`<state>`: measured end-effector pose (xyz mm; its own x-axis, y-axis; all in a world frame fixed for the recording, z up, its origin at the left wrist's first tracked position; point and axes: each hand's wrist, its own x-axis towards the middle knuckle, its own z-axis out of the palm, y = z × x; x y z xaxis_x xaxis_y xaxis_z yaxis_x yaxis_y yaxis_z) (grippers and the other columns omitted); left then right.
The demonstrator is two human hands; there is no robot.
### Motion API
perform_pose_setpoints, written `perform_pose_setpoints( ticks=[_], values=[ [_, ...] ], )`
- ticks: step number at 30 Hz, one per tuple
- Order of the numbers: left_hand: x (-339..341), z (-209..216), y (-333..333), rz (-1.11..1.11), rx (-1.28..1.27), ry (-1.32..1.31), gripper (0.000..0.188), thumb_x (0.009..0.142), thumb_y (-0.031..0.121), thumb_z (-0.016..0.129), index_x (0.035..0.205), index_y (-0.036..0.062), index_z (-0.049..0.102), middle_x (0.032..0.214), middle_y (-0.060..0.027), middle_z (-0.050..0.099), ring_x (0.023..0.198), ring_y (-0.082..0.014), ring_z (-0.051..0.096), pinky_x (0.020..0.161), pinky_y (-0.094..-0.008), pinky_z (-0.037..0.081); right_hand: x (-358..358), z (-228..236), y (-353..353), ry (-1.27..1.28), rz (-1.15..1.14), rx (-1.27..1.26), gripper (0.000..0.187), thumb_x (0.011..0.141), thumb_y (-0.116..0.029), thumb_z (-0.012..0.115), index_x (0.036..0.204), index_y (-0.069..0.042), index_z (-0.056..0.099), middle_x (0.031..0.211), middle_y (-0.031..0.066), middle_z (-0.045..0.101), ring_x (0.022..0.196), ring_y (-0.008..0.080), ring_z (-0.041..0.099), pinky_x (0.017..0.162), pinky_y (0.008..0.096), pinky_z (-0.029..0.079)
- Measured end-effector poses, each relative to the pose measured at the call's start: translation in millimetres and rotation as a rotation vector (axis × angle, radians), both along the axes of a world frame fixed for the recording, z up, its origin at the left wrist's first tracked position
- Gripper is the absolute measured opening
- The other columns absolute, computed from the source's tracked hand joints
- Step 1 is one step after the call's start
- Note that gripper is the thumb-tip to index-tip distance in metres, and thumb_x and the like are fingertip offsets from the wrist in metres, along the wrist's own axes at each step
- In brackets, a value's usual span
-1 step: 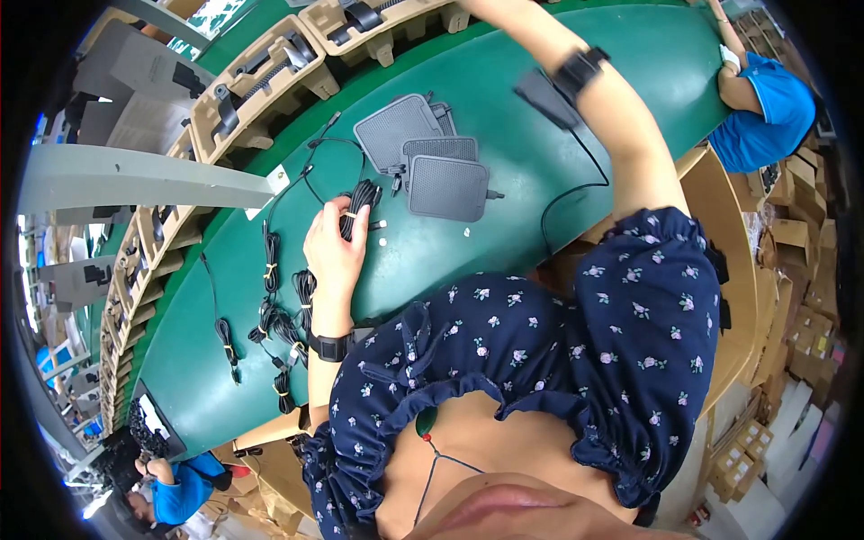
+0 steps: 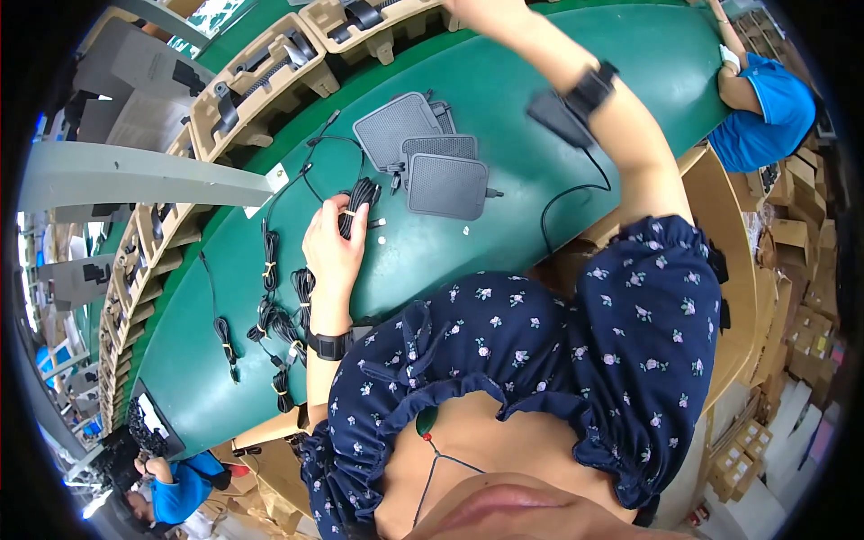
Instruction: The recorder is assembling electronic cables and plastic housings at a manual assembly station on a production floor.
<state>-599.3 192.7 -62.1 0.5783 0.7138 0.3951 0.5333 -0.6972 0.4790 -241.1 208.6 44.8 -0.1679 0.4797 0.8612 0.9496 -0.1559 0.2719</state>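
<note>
My left hand (image 2: 331,245) rests on the green belt (image 2: 504,243) and grips a coiled black cable (image 2: 362,200), whose loose end loops up toward the far side. Just to the right lie three dark grey square pads (image 2: 447,185), overlapping one another. My right arm stretches up across the belt, with a black band on the wrist (image 2: 591,90). My right hand (image 2: 472,7) is cut off by the top edge near a moulded pulp tray (image 2: 378,22), so its grip is hidden. A black adapter block (image 2: 551,117) with its cord lies under that forearm.
Several tied black cable bundles (image 2: 270,279) lie on the belt to the left. Pulp trays with black parts (image 2: 256,81) line the far side. A person in blue (image 2: 765,108) works at the top right, another (image 2: 175,477) at the bottom left. Cardboard boxes (image 2: 801,306) stand on the right.
</note>
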Motion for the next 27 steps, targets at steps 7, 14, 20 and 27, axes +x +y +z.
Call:
perform_pose_setpoints(
  ticks=[7, 14, 20, 27],
  values=[
    [3, 3, -3, -0.022, -0.015, -0.003, 0.025, 0.080, 0.025, 0.068, 0.094, 0.0070, 0.058, 0.081, -0.0106, 0.063, 0.073, -0.0264, 0.062, 0.065, -0.0344, 0.049, -115, -35, -127, 0.278, 0.169, -1.082, 0.066, 0.065, -0.043, 0.072, 0.101, 0.006, 0.048, 0.082, 0.0195, 0.059, 0.075, 0.0322, 0.063, 0.062, 0.0374, 0.051],
    [-2, 7, -7, -0.027, -0.031, -0.001, 0.026, 0.080, 0.026, 0.067, 0.094, 0.0067, 0.058, 0.082, -0.0109, 0.063, 0.075, -0.0277, 0.062, 0.067, -0.0353, 0.049, -117, -45, -118, 0.384, 0.256, -1.078, 0.046, 0.073, -0.036, 0.068, 0.098, -0.001, 0.052, 0.081, 0.0164, 0.061, 0.076, 0.0325, 0.062, 0.063, 0.0384, 0.050],
    [-6, 8, -8, -0.023, -0.054, 0.004, 0.026, 0.079, 0.024, 0.067, 0.093, 0.0046, 0.058, 0.083, -0.0117, 0.063, 0.076, -0.0286, 0.062, 0.068, -0.0358, 0.048, -42, 14, -41, 0.731, 0.289, -0.370, 0.033, 0.084, -0.034, 0.063, 0.099, -0.005, 0.058, 0.071, 0.0044, 0.058, 0.064, 0.0155, 0.053, 0.060, 0.0307, 0.044],
    [-6, 10, -4, -0.047, -0.054, -0.027, 0.025, 0.077, 0.022, 0.069, 0.091, 0.0038, 0.058, 0.082, -0.0120, 0.063, 0.075, -0.0288, 0.061, 0.067, -0.0353, 0.048, 66, 10, 51, 0.957, 0.268, -0.057, 0.021, 0.079, -0.020, 0.067, 0.083, -0.003, 0.056, 0.060, 0.0044, 0.054, 0.055, 0.0123, 0.050, 0.051, 0.0290, 0.041]
  ],
)
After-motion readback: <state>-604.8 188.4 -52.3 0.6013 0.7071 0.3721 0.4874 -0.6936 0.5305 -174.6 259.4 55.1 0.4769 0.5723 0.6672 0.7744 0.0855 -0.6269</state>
